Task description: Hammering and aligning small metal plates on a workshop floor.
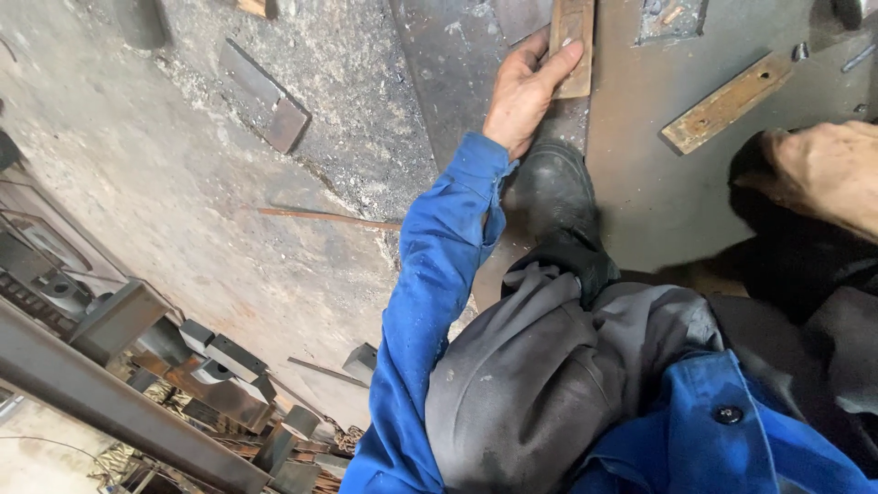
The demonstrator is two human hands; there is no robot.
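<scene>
We have a short rusty flat bar (573, 46) lying on a grey steel plate (658, 183), and our left hand (523, 90) rests on it: the fingers lie flat along the bar's lower half, pressing it down rather than closed around it, with the thumb spread against the plate on the near side. The bar runs on away from the fingertips and out of the top of the view. As far as we can judge, the bar is placed and is being held in position; we see nothing fastening it to the plate, so any fixing looks not yet done.

Just below the wrist our black boot (553, 206) stands on the plate. Off to the right of the left hand lies a second rusty flat bar with two holes (727, 102), set at a slant and untouched. Our right hand (828, 174) is near that bar's lower end, blurred at the edge; we cannot tell whether it is open or holding anything. Far to the left, a thin rod (325, 217) lies on the dusty concrete floor (183, 210).
</scene>
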